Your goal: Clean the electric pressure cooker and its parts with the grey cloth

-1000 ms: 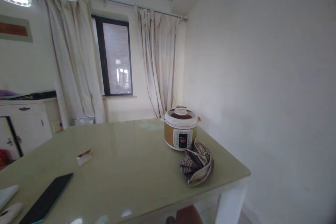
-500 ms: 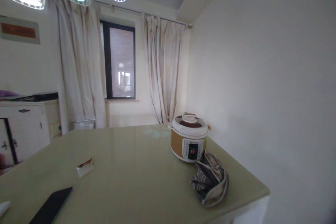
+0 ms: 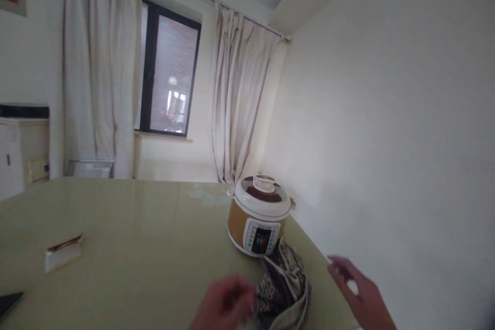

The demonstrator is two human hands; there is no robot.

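Note:
A crumpled patterned cloth point(image 3: 285, 289) lies on the pale green table point(image 3: 154, 252), right in front of a white and gold electric cooker point(image 3: 259, 219) with its lid on. At the bottom edge, my left hand point(image 3: 226, 305) is against the cloth's left side. Motion blurs it and its fingers look curled, so I cannot tell whether it grips the cloth. My right hand point(image 3: 359, 294) hovers to the right of the cloth, over the table's right edge. Its fingers are stretched out and it holds nothing.
A small wrapped packet point(image 3: 64, 252) lies on the table at the left, and the corner of a dark phone point(image 3: 10, 303) shows at the lower left. A white wall runs close along the table's right side. Behind are curtains, a window point(image 3: 168, 72) and a white cabinet point(image 3: 23, 144).
The view has moved closer to the cooker and turned right. Both my hands have come into view at the bottom, on either side of the cloth.

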